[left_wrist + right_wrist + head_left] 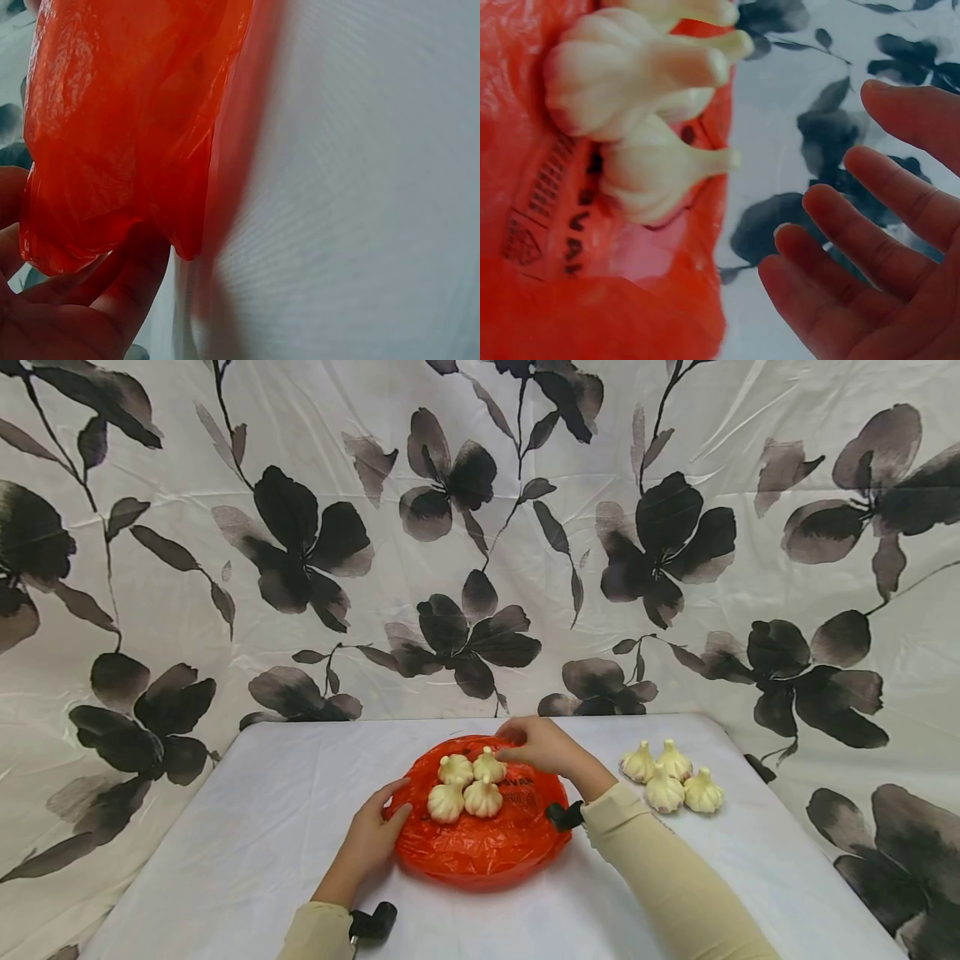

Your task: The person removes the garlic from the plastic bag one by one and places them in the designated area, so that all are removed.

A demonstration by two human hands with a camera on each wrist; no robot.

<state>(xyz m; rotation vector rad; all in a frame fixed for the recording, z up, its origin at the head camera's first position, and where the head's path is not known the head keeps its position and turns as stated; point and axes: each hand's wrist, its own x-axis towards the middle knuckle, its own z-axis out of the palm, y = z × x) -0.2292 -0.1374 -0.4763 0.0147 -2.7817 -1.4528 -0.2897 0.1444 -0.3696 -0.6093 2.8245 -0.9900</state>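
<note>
We've got our left hand (372, 828) pinching the red bag (487, 853) edge, probably for steadiness — right hand (547, 748) fingers loosely spread, holding nothing, near the garlic bulbs (482, 797).

Pale beige sleeves (663, 872) and small black wrist devices, worn by one person.
The left sleeve (317, 933) shows only a short part at the near edge; the right sleeve is seen longer, of matt cloth with soft wrinkles and a plain cuff (606, 814). The left device (382, 922) and the right device (557, 816) have rounded ends. The left hand (375, 827) and the right hand (544, 745) are bare.
</note>
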